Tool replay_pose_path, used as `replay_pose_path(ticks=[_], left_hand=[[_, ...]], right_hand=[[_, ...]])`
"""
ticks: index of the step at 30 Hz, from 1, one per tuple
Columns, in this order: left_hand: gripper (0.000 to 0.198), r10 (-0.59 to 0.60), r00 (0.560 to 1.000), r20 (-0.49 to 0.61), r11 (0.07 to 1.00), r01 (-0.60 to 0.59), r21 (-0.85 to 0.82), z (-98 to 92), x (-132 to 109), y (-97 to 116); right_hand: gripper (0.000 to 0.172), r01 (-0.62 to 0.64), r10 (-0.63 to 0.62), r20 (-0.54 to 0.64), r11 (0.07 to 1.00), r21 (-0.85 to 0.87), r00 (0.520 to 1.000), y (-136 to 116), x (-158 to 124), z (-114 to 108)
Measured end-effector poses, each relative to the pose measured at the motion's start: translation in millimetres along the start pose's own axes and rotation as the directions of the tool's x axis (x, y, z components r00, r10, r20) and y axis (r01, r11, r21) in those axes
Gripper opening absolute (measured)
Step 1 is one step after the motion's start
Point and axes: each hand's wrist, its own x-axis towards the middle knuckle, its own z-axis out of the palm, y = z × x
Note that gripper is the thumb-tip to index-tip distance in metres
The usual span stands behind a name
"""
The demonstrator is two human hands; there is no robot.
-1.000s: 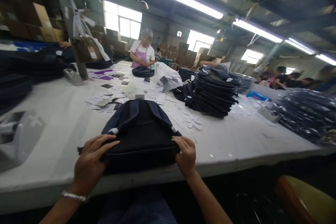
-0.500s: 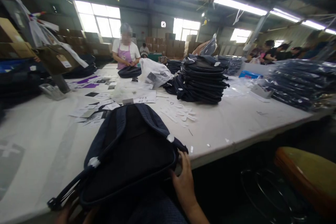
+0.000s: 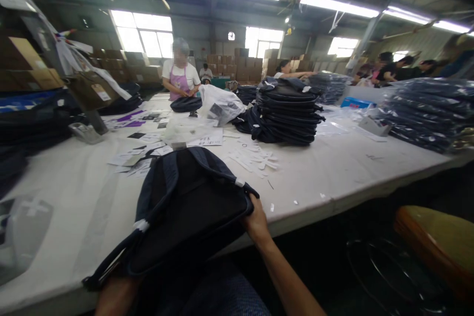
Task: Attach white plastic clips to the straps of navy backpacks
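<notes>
A dark navy backpack lies at the table's near edge, its two shoulder straps facing up and its bottom toward me. White wrapping sits around each strap's lower end. My right hand grips the bag's right lower corner, thumb and fingers closed round it. At the left lower corner, my left hand holds the bag from below; its fingers are hidden behind the fabric and a hanging strap. The bag's near side is tilted up a little, off the table edge.
Paper tags and white strips lie beyond the bag. A stack of backpacks stands farther back; plastic-wrapped bags are piled at right. A co-worker stands across the table. A stool is at right.
My right hand has closed round the bag's corner, and my left has moved farther under the left corner. The bag's near side has risen slightly. Another person shows behind the stack.
</notes>
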Motion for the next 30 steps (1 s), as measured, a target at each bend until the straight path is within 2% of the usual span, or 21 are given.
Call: replay_pose_path(ticks=[3,5,7,10,14,18,20,23,26,28,29,30], left_hand=[[0.034,-0.14,0.99,0.017,0.979,0.14,-0.145,-10.5,-2.0,12.2],[0.036,-0.226,0.974,0.023,0.943,0.225,-0.246,-20.0,-4.9,25.1],[0.042,-0.251,0.966,0.054,0.902,0.254,-0.35,-27.7,-7.9,37.2],[0.037,-0.21,0.977,0.04,0.851,0.202,-0.485,-31.1,-11.3,48.0],[0.03,-0.274,0.955,-0.113,0.823,0.172,-0.541,-25.5,-12.1,44.1],[0.026,-0.373,0.917,-0.14,0.805,0.245,-0.541,-23.0,-11.0,28.1],[0.026,-0.37,0.912,-0.175,0.829,0.239,-0.506,-24.5,-15.1,21.1],[0.029,-0.281,0.928,-0.243,0.909,0.176,-0.378,-30.8,-33.2,14.7],[0.027,-0.102,0.951,-0.293,0.991,0.072,-0.111,-45.8,-55.0,13.3],[0.024,0.131,0.91,-0.394,0.991,-0.115,0.065,-59.9,-59.2,19.5],[0.027,0.285,0.868,-0.406,0.958,-0.249,0.139,-66.8,-56.5,26.4],[0.036,0.436,0.818,-0.375,0.9,-0.386,0.204,-72.4,-50.5,35.7]], right_hand=[[0.043,-0.014,0.008,0.079,0.997,0.078,0.997,7.7,-10.7,-0.6],[0.036,-0.022,0.013,0.125,0.998,0.067,0.992,12.7,-15.5,-1.2],[0.039,-0.023,0.021,0.144,1.0,0.01,0.989,16.7,-14.3,-0.8],[0.053,0.003,0.009,0.163,0.997,-0.078,0.987,20.1,-7.0,1.0],[0.044,0.075,-0.064,0.139,0.994,-0.079,0.988,25.7,-4.5,-1.3],[0.042,0.109,-0.102,0.073,0.989,-0.096,0.992,29.5,-9.7,-5.1],[0.041,0.098,-0.093,0.048,0.987,-0.128,0.994,27.0,-12.7,-6.3],[0.035,0.105,-0.106,0.001,0.984,-0.141,0.994,18.3,-19.9,-12.2],[0.026,0.152,-0.162,-0.054,0.977,-0.153,0.985,1.9,-30.5,-23.2],[0.027,0.286,-0.29,-0.004,0.944,-0.167,0.957,-17.1,-34.0,-27.9],[0.034,0.386,-0.38,0.069,0.907,-0.17,0.923,-28.9,-32.9,-28.3],[0.043,0.491,-0.467,0.167,0.855,-0.166,0.868,-41.2,-29.5,-27.2]])
